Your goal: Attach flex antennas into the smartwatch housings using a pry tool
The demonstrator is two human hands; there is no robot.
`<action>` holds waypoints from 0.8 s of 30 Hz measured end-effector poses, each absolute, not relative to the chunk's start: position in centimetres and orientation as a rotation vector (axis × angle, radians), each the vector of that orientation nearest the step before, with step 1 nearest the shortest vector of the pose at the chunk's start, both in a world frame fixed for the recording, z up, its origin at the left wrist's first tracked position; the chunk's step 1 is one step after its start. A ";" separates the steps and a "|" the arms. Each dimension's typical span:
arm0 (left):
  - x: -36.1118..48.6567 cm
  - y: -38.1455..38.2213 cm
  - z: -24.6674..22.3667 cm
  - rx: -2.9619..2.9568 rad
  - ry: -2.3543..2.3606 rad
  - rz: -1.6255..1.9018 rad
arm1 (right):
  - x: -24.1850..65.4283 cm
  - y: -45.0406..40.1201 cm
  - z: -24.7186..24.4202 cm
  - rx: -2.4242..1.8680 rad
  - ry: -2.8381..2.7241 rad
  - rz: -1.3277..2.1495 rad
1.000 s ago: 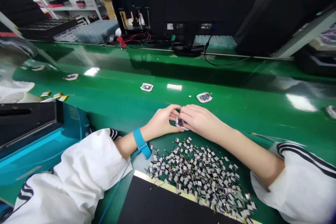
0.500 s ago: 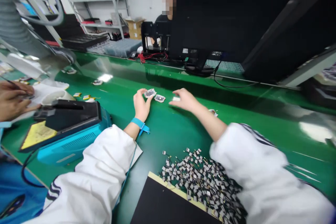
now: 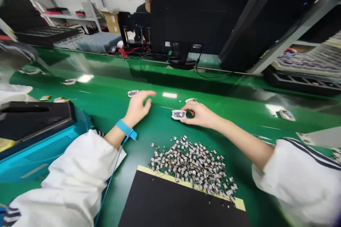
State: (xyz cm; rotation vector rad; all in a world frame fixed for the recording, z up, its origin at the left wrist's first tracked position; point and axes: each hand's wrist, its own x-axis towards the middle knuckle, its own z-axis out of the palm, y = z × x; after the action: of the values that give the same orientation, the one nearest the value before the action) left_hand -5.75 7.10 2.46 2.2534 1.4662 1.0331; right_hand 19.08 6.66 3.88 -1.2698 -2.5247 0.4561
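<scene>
My right hand (image 3: pixel 200 114) pinches a small white-rimmed part (image 3: pixel 178 115) by its right end, thumb below and fingers above; dark and silvery detail shows inside its casing. Just behind those fingers is a similar part (image 3: pixel 190 100), partly covered by the hand. My left hand (image 3: pixel 138 107) hovers over the green tabletop, thumb and fingers apart, with nothing in it. It wears a blue wrist strap (image 3: pixel 125 129) with a cord. Another white-rimmed part (image 3: pixel 132 93) lies right behind the left hand.
A heap of small grey pieces with short leads (image 3: pixel 191 165) lies nearer me, against a black board (image 3: pixel 176 202) with a yellow edge. At left is a blue and black box (image 3: pixel 45 149). A monitor (image 3: pixel 202 14) stands behind; more parts (image 3: pixel 287 115) lie farther right. Someone stands beyond the monitor.
The view has swung right. My left hand has let go of a white-rimmed part and opened. My right hand has moved right and nearer me and now grips a white-rimmed part.
</scene>
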 end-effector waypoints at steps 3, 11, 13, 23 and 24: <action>-3.1 3.6 3.0 2.457 0.911 0.684 | 21.1 4.4 2.1 -1.263 -2.487 0.497; -1.8 1.8 1.7 2.739 0.487 0.376 | 21.0 3.8 0.0 -1.209 -2.310 0.531; -1.7 2.0 1.6 2.715 0.511 0.426 | 20.8 3.9 -0.1 -1.213 -2.280 0.464; -0.4 2.8 1.8 2.417 0.899 0.797 | 20.3 4.3 -0.3 -0.960 -2.471 0.153; -0.2 3.0 1.8 2.435 0.908 0.819 | 20.3 4.2 -0.3 -0.959 -2.485 0.147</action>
State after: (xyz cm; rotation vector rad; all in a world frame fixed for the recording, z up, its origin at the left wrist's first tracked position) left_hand -0.23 3.03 1.76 2.4346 0.9077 0.8189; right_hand 20.26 4.23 -0.29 -0.9588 -2.4847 0.1471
